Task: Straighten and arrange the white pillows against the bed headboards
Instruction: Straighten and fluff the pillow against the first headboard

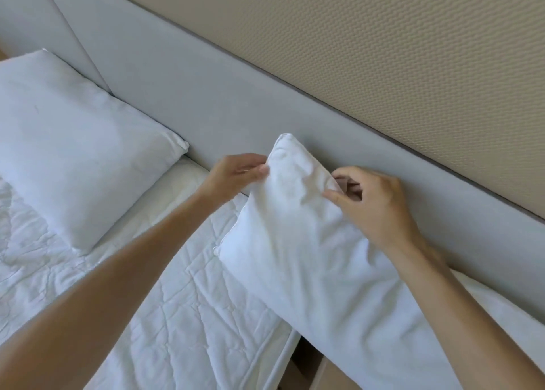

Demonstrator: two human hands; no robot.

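Both hands, left [233,172] and right [370,203], pinch the near pillow's [309,257] upper corner between them.

Textured beige wall [413,65] w/ white quilted mattress cover [182,310] below.

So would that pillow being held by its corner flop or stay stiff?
Probably floppy: the held pillow sags and creases below where the left hand and right hand pinch it. Likely light, as fingertips alone lift its end.
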